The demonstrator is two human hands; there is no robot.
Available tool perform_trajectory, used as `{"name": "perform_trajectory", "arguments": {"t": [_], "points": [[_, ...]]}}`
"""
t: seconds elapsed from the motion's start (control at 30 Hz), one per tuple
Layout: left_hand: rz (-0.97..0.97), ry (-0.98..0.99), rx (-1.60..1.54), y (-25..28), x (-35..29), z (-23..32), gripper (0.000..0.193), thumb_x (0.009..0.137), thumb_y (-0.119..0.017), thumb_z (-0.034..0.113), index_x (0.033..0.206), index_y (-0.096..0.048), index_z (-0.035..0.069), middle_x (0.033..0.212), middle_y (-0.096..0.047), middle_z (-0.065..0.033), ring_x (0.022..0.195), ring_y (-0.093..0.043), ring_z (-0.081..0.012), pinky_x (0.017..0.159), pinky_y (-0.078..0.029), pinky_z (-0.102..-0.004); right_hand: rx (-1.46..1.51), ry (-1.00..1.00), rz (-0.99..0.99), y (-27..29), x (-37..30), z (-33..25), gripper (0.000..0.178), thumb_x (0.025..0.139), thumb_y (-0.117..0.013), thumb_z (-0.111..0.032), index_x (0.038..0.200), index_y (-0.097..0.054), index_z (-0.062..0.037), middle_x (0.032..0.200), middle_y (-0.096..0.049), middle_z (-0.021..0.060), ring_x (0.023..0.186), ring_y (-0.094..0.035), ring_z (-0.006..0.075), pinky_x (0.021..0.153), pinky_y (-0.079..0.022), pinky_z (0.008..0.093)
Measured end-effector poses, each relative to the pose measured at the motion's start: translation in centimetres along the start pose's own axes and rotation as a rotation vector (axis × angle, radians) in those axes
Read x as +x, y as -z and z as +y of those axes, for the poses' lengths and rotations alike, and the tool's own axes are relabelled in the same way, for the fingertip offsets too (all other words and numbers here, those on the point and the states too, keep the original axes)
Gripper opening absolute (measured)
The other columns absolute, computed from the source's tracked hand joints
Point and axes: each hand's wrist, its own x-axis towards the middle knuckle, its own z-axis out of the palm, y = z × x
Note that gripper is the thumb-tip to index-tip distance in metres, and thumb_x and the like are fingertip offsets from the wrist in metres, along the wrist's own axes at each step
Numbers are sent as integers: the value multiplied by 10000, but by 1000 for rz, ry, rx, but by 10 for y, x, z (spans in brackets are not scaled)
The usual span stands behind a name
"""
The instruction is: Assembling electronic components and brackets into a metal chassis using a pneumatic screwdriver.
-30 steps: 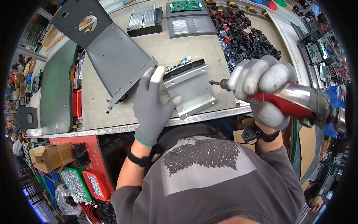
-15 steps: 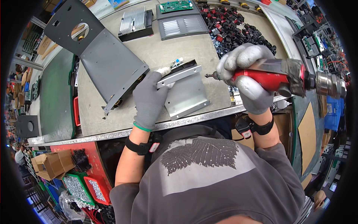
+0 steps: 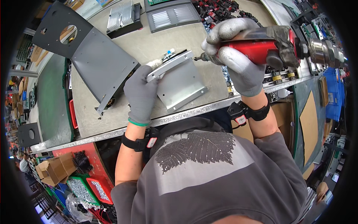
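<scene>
Two gloved hands are at work over one metal bracket point(image 3: 181, 83), which lies on the bench point(image 3: 91, 112) in front of the wearer. Left hand point(image 3: 141, 91): fingers bent around the left end of the bracket's upper flange point(image 3: 172, 65), gripping it; the thumb is partly hidden. Right hand point(image 3: 236, 52): closed about the body of a red power driver point(image 3: 257, 51); whether a finger presses a trigger cannot be told.

Governing relation: the flange's long axis slants from the left hand, near side, up to the right and away. The bit point(image 3: 199, 58) points left, just beside the flange's far right end; contact is not confirmed. The bracket lies left of the right hand; the left hand, touching it, is nearer. A grey housing point(image 3: 102, 61) stands beyond the left hand, to its left.

Change noted: one second ago the left hand was spread and off the flange; now it grips. The bit is closer to the flange's right end than it was then.
</scene>
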Motion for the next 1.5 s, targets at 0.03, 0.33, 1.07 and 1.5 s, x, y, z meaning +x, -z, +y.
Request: {"name": "perform_trajectory", "arguments": {"t": [0.03, 0.33, 1.07, 1.5], "points": [[15, -12, -17, -3, 1, -2, 130, 778, -672, 37, 905, -664, 12, 680, -554, -39, 620, -493, -89, 590, -438, -246, 52, 50, -27, 4, 1, 5, 317, 789, -618, 9, 1090, -544, -58, 1030, -606, 130, 834, -624, 205, 636, -494, 294], [-68, 88, 65, -5, 9, 1, 191, 788, -733, 170, 941, -704, 61, 690, -624, -92, 591, -567, -170, 587, -459, -290, 398, 83, 99, -6, 0, 19, 329, 774, -644, 122, 1034, -520, -38, 995, -563, 79, 1011, -597, 203, 890, -520, 364], [-58, 50, 15, -1, 9, 9, 110, 820, -672, 57, 918, -687, 11, 649, -532, -16, 615, -459, -80, 567, -400, -256, 208, 129, 116, -4, -5, 38, 297, 798, -631, 71, 1058, -530, -31, 1013, -600, 120, 923, -631, 199, 795, -543, 328], [-95, 44, 38, 0, 10, 1, 209, 782, -721, 130, 984, -713, 78, 748, -650, -137, 657, -633, -228, 628, -490, -318, -128, 182, 51, -9, -3, 34, 287, 787, -575, 101, 1043, -530, -21, 974, -619, 143, 849, -641, 227, 718, -555, 351]]}}
